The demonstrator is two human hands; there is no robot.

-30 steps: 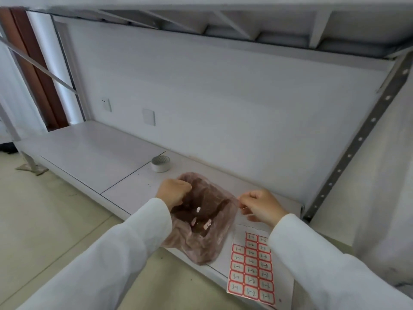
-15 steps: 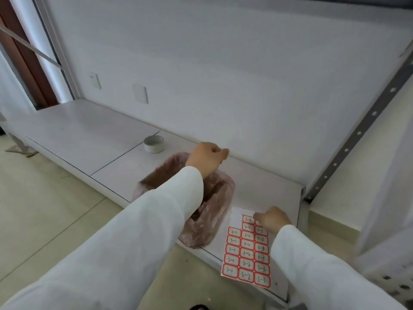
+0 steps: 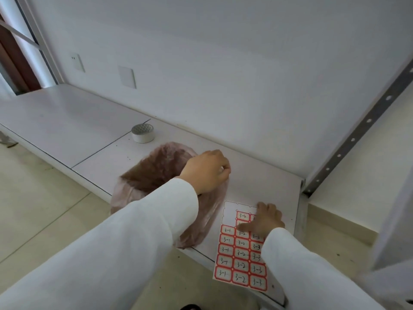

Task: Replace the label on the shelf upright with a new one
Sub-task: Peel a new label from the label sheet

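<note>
A sheet of red-bordered labels (image 3: pixel 241 261), handwritten 3-1, 3-2 and 3-3, lies on the white shelf board (image 3: pixel 263 182) and sticks out over its front edge. The sheet's top left corner is bare backing. My right hand (image 3: pixel 267 221) rests on the upper part of the sheet, fingers spread, thumb lying across a label. My left hand (image 3: pixel 207 173) hovers with fingers closed over the far rim of a pink plastic bag (image 3: pixel 156 173). Whether it pinches anything small is unclear. The grey perforated shelf upright (image 3: pixel 357 133) rises at the right; no label shows on it.
A white tape roll (image 3: pixel 142 133) stands on the shelf behind the bag. The white wall behind carries a socket (image 3: pixel 77 61) and a blank plate (image 3: pixel 127 76). Beige floor tiles (image 3: pixel 44 209) lie below the shelf's front edge.
My right hand dropped from the bag's rim onto the label sheet. My left hand moved from the bag's near side across to its far rim. The view tilted down.
</note>
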